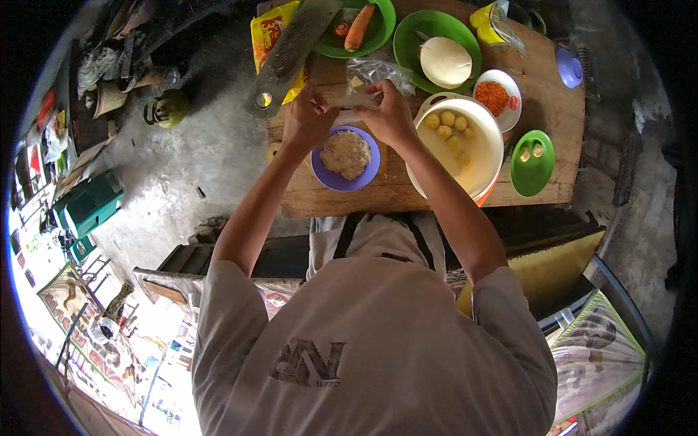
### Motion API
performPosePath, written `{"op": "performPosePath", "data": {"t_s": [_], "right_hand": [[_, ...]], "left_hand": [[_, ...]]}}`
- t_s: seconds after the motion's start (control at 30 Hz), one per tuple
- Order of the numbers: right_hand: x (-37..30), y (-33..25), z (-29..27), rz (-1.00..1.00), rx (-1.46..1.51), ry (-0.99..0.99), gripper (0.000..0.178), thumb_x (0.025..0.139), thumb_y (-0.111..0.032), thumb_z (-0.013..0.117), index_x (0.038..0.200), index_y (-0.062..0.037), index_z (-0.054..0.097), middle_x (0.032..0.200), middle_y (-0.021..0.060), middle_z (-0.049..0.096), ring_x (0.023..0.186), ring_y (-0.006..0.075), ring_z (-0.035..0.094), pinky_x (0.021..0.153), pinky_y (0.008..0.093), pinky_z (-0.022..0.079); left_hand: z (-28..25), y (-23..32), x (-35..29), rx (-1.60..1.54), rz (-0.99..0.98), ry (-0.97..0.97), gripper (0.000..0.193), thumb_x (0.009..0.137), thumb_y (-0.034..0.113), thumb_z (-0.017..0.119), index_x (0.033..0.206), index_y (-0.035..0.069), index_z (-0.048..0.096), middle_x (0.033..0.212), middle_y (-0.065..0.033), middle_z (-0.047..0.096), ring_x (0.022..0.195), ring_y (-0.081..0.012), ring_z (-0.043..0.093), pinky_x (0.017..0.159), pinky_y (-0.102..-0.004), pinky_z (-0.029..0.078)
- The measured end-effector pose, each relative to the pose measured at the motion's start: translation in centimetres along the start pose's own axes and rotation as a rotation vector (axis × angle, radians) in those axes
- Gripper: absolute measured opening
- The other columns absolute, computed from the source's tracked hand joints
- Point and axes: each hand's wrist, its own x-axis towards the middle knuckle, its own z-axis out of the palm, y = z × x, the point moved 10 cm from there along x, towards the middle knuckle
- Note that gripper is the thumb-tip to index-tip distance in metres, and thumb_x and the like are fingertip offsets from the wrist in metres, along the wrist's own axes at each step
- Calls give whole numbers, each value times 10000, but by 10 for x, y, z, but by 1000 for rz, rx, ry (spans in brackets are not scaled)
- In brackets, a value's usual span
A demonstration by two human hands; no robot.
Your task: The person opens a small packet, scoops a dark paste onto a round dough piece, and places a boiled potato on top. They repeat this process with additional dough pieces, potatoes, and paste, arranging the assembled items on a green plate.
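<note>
My left hand (311, 120) and my right hand (387, 115) are raised close together above the far rim of a purple bowl (376, 161). Their fingers are closed in pinches on what looks like the near edge of a clear plastic bag (378, 73). A small pale piece shows in or on the bag; the exact grip is partly hidden by my fingers. The bowl holds a lumpy whitish mixture (346, 154). Right of it, a deep cream-coloured container (488, 131) has several round yellowish balls (448, 120) in cloudy liquid.
A large dark blade (291, 58) lies over a yellow packet (263, 33). Green plates hold a carrot (359, 29), a pale round food piece (445, 62) and two small pieces (531, 151). A white bowl has orange shreds (491, 97). The wooden table's (385, 190) near edge faces me.
</note>
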Motion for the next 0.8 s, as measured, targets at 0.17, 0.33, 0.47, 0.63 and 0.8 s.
{"op": "performPosePath", "data": {"t_s": [0.17, 0.33, 0.47, 0.63, 0.8], "right_hand": [[18, 20, 24, 12, -89, -19, 413, 762, -152, 865, 1073, -15, 632, 882, 99, 662, 825, 234, 657, 753, 375, 527], [15, 13, 30, -41, -158, 53, 340, 772, -91, 829, 1034, -6, 630, 909, 131, 682, 862, 292, 688, 750, 411, 532], [6, -16, 30, -173, -204, 97, 234, 811, -2, 744, 1019, -30, 639, 944, 161, 694, 912, 377, 695, 755, 459, 537], [-4, -32, 31, -282, -262, 54, 178, 840, 44, 684, 990, -54, 693, 974, 171, 684, 936, 418, 678, 770, 494, 546], [-6, -34, 33, -271, -312, 63, 199, 846, 30, 685, 1013, -52, 755, 965, 175, 671, 924, 406, 681, 791, 497, 560]], "left_hand": [[0, -22, 15, -84, 66, 31, 112, 849, 61, 795, 914, 47, 705, 948, -135, 714, 871, -291, 742, 747, -421, 578], [-1, 0, 0, -1, 370, 154, 225, 818, 22, 755, 1032, 79, 798, 1076, -156, 705, 852, -313, 723, 786, -428, 585], [13, -14, -1, -87, 130, 52, 315, 817, 22, 754, 1123, 87, 792, 1126, -165, 693, 869, -303, 717, 805, -419, 582], [13, -7, -3, -87, 157, -9, 391, 801, 31, 739, 1183, 103, 772, 1164, -163, 680, 860, -308, 713, 821, -424, 579], [9, -4, -4, 44, 194, 22, 400, 802, 39, 710, 1189, 121, 769, 1168, -139, 680, 860, -302, 714, 824, -420, 581]]}}
